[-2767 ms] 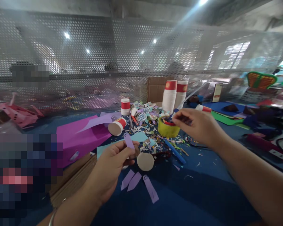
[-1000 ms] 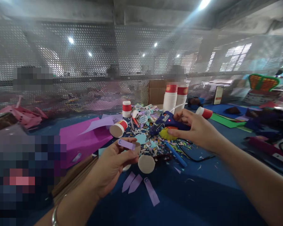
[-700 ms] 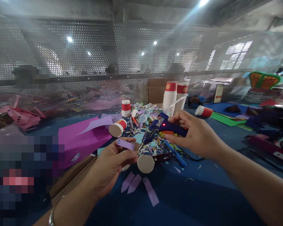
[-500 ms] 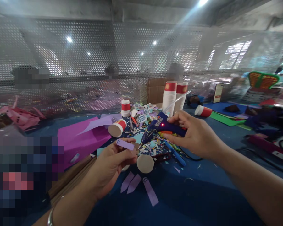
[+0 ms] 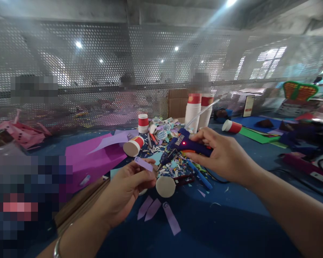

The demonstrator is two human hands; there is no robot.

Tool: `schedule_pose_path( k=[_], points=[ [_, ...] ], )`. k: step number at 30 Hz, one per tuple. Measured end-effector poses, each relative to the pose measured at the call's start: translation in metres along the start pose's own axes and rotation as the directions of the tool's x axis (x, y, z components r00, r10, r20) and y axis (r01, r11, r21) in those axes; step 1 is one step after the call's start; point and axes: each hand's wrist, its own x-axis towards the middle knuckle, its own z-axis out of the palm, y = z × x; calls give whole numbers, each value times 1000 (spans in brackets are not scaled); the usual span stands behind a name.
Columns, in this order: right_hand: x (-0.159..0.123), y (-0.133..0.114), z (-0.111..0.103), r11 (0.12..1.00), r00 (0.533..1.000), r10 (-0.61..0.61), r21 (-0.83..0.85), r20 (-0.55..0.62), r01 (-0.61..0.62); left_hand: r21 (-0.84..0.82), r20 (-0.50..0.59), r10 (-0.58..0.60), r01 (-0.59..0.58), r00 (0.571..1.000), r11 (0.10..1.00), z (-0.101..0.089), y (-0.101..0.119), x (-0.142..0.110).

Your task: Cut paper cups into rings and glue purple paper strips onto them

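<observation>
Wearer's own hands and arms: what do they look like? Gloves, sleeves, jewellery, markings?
Left hand: ungloved, no sleeve in view; a slim, shiny, silver-coloured bracelet is worn on that side. Right hand: ungloved, no sleeve in view, no bracelet visible. No markings I can make out on either; rings too small to judge.

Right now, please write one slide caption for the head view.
Right hand holds a glue gun, its tip near the left hand, which holds a purple paper strip.
</observation>
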Motion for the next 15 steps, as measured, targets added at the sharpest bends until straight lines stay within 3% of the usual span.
schedule_pose_path(
  k=[15],
  points=[
    [0,-4,-2,999,1000,-11,-45,-9,11,-45,-1,-33,33,999,998,-1,-1,1]
  ],
)
